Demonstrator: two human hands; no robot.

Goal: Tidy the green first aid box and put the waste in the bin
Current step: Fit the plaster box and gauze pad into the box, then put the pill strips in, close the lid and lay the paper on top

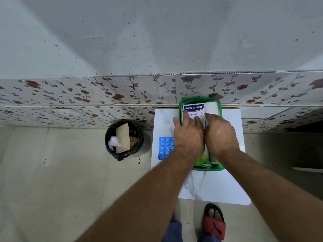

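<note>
The green first aid box (181, 104) stands on a small white marbled table (209, 186) against the wall. A white and blue Hansaplast plaster packet (193, 108) lies in its left half, and a white bandage roll (212, 107) lies to the right of it. My left hand (188, 135) grips the near end of the packet, thumb on its left edge. Beside it, my right hand (221, 135) rests flat over the box, its fingertips on the roll and the packet's right edge. A blue blister strip of pills (165, 147) lies on the table left of the box.
A round bin (122, 154) with a black liner stands on the floor left of the table, holding a tan wrapper and crumpled white waste. Floral tiles line the wall behind. My foot in a red sandal (215, 224) stands below the table.
</note>
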